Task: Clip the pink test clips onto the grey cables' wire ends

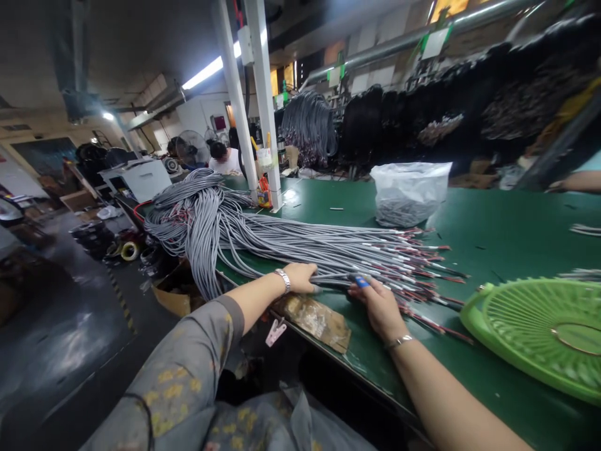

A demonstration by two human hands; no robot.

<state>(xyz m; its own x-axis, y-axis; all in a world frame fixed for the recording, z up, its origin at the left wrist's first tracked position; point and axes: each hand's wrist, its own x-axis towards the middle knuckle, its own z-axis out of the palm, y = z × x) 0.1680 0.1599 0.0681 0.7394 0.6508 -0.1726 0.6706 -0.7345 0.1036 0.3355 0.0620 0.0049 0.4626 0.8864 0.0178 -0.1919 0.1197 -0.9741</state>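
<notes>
Head view, from the left: a yellow tape roll lies on the floor beside an open cardboard box close to the near edge of the green table. Above the box, a heap of looped grey cables rests on the table, some loops drooping over its edge. From this heap the cables fan out to the right, their long axis running roughly along the near edge and past the foot of a pair of white posts.

The left hand, with a metal watch at its wrist, is closed around a few strands on the near side of the bundle. Below it sit a pink clip and a worn brown board. The right hand is farther along, fingers bent in a pinch on the same strands, its wrist wearing a bracelet. Whether the blue patch at its fingertips is a wrap or something held, I cannot tell.

The main spread lies just beyond both hands; the left is nearer the heap, the right nearer the stripped red and white wire ends, which point right. Behind these stands a translucent plastic bag; farther right lies a green slatted plastic basket or guard, and another person's forearm shows at the edge.
</notes>
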